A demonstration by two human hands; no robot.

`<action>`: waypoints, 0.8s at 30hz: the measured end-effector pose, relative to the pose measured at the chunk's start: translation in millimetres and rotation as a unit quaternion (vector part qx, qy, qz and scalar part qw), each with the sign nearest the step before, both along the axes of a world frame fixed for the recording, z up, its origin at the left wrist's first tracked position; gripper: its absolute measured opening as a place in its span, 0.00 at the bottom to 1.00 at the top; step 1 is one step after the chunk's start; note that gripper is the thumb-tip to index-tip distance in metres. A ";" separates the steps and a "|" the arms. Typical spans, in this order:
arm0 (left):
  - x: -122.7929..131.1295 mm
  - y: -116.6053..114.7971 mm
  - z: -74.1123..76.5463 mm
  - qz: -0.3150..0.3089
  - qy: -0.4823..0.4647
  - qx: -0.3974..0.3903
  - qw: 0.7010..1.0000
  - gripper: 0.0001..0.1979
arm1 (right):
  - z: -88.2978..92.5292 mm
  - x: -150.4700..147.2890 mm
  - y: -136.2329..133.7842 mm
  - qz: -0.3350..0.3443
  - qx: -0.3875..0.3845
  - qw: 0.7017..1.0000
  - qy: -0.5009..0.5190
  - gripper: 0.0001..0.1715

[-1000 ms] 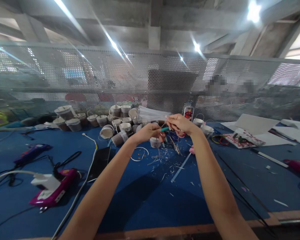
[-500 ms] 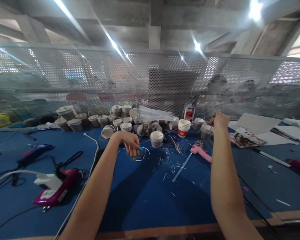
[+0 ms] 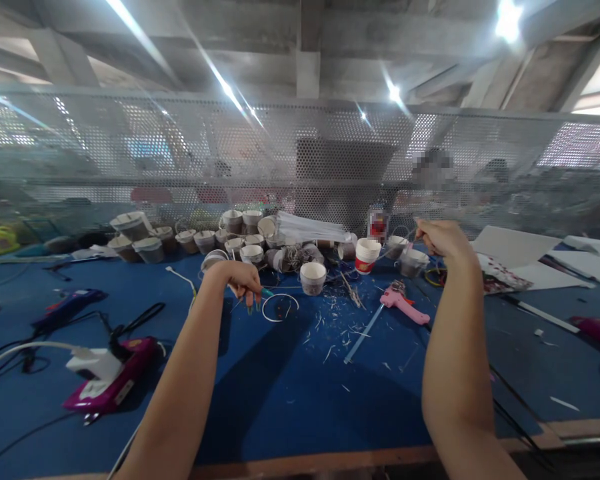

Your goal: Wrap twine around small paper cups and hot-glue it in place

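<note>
My left hand (image 3: 245, 281) is over the middle-left of the blue table, with thumb and index finger pinched and the other fingers hanging down. What it pinches, if anything, I cannot make out. Just right of its thumb is a thin white ring (image 3: 280, 308). A white-lined grey cup (image 3: 313, 279) stands beyond the ring. Farther right and raised, my right hand (image 3: 443, 239) is closed, its fingers pointing left near some grey cups (image 3: 413, 263); its contents are too small to tell. A thin strand (image 3: 325, 285) runs behind the white-lined cup.
A pink glue gun (image 3: 405, 305) with a clear glue stick lies right of centre among scraps. Red-and-white paper cups (image 3: 367, 256) stand behind it. Many grey cups (image 3: 150, 249) line the mesh partition. A purple power strip (image 3: 113, 380) with cables is at left.
My left hand has moved slightly left, uncovering more of the white ring. My right hand has shifted a little right, and the strand across the middle no longer looks straight.
</note>
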State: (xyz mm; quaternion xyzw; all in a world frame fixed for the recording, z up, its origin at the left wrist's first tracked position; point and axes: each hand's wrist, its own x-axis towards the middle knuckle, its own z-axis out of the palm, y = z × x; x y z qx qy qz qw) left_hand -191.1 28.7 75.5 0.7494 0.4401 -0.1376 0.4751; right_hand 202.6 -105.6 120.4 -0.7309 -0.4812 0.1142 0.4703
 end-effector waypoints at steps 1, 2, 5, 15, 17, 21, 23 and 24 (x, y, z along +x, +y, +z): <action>-0.9 -1.4 3.1 -0.005 -0.010 -0.001 1.000 0.07 | 2.2 -4.9 -1.1 0.015 -0.020 1.000 -0.001 0.20; -2.4 -3.2 6.6 -0.011 -0.022 -0.003 1.000 0.07 | 4.1 -9.7 -1.7 0.030 -0.043 0.999 0.001 0.21; -8.3 -10.1 19.2 -0.018 -0.048 -0.007 0.999 0.13 | 6.2 -23.4 0.5 0.140 -0.158 0.977 -0.021 0.24; 42.6 -42.2 36.1 0.035 -0.309 0.329 0.891 0.28 | -3.1 -95.6 30.3 0.366 -0.204 0.898 -0.134 0.26; 70.3 -50.8 28.7 -0.001 -0.368 0.292 0.883 0.28 | -4.2 -109.2 32.8 0.414 -0.166 0.884 -0.143 0.24; 102.0 -57.0 14.5 -0.025 -0.337 0.215 0.916 0.13 | -4.0 -114.1 31.2 0.407 -0.096 0.895 -0.156 0.20; 98.6 -53.7 14.4 -0.024 -0.302 0.208 0.930 0.12 | -4.3 -104.0 32.1 0.392 -0.092 0.907 -0.126 0.19; 93.0 -51.1 16.5 -0.031 -0.289 0.201 0.935 0.13 | -5.4 -97.0 34.8 0.386 -0.088 0.913 -0.101 0.19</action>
